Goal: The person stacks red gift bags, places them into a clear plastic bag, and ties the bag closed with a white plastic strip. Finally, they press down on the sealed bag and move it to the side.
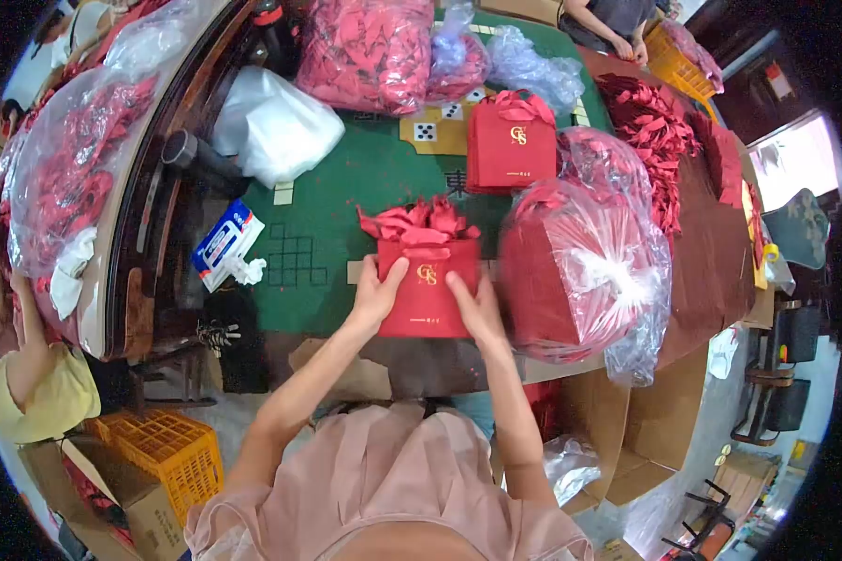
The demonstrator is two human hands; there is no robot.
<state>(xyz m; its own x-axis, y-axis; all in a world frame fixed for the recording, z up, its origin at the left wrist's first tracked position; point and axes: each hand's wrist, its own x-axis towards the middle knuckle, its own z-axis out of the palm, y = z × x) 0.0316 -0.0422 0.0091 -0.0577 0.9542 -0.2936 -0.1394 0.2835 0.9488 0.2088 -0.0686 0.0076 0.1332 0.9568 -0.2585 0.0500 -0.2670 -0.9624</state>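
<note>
Bags [428,313] between my left hand [376,297] and right hand [477,307], over the surface [374,168].
From here I see a second stack of bags [510,154] beyond the hands, slightly right, and a filled sack [365,51] farther back, slightly left. Just right of the hands sits a wrapped bundle [544,271]; left of them lie a packet [223,245] and a tissue [245,271], with a tumbler [201,161] and a plastic bag [281,126] beyond those.

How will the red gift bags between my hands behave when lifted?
The red gift bags should stay fairly stiff, since the front looks flat and straight-edged. Their ribbons will probably flop, as they bunch loosely along the top. The bundle might splay if gripped on one side only, since so much ribbon suggests several bags between your left hand and right hand.
</note>
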